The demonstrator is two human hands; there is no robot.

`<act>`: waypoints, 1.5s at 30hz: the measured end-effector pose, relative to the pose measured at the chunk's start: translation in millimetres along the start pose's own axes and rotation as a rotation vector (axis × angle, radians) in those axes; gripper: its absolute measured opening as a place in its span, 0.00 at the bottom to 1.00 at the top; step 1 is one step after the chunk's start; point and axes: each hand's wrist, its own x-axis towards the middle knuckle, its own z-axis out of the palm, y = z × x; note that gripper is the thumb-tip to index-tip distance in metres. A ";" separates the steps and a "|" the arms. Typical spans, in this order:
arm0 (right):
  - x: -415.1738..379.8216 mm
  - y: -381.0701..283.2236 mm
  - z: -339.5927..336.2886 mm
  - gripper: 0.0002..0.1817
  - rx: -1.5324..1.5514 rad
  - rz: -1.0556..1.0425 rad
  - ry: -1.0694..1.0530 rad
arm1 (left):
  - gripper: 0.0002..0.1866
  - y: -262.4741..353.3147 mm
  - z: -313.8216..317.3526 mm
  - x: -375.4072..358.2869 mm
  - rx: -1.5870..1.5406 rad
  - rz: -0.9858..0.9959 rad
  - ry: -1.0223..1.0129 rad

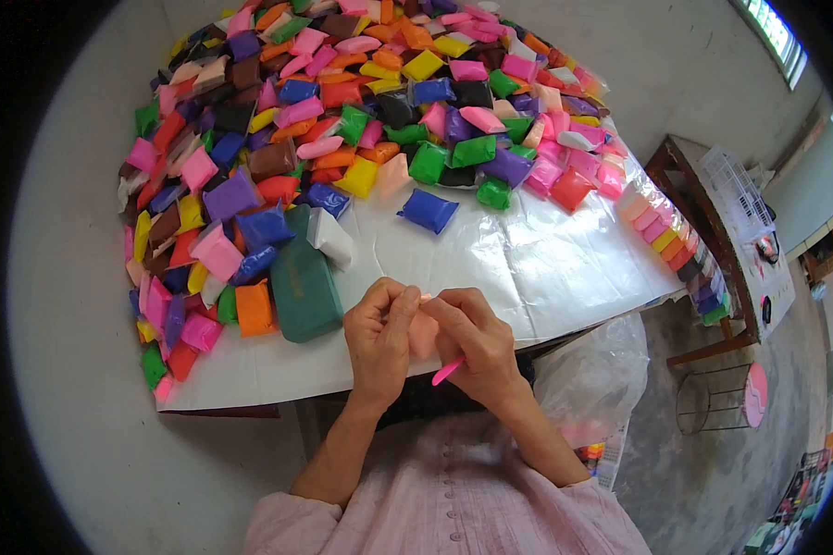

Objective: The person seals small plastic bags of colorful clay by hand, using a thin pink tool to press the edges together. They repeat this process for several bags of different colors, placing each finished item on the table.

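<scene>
Pink shirt [389,490] lies nearest. Beyond it, left hand [376,339] and right hand [484,346] pinch a peach packet [423,335] at their meeting fingertips, about equally near each, its long axis seemingly pointing shirtward; a pink stick [448,371] juts from beneath the right hand.

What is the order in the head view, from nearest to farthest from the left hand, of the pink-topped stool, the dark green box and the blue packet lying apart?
1. Dark green box: close beside the left hand, on its left.
2. Blue packet: beyond the hand, slightly right.
3. Pink-topped stool: far to the right.
</scene>
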 end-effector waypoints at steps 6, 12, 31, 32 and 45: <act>2.5 2.9 0.3 0.21 0.036 0.019 -0.013 | 0.12 -0.9 0.5 -0.3 0.011 0.003 0.020; 4.3 6.4 0.4 0.10 0.141 0.077 0.113 | 0.13 -2.0 1.4 -0.2 -0.031 -0.025 0.025; 10.6 6.6 3.9 0.05 0.207 0.294 0.102 | 0.13 -0.4 2.2 -0.2 0.136 0.054 -0.026; 10.0 7.0 4.9 0.04 0.195 0.303 0.118 | 0.14 1.0 3.7 -0.1 0.133 0.054 -0.023; 14.2 0.7 -6.2 0.07 0.503 0.482 0.032 | 0.12 0.4 3.8 0.4 0.094 0.014 -0.067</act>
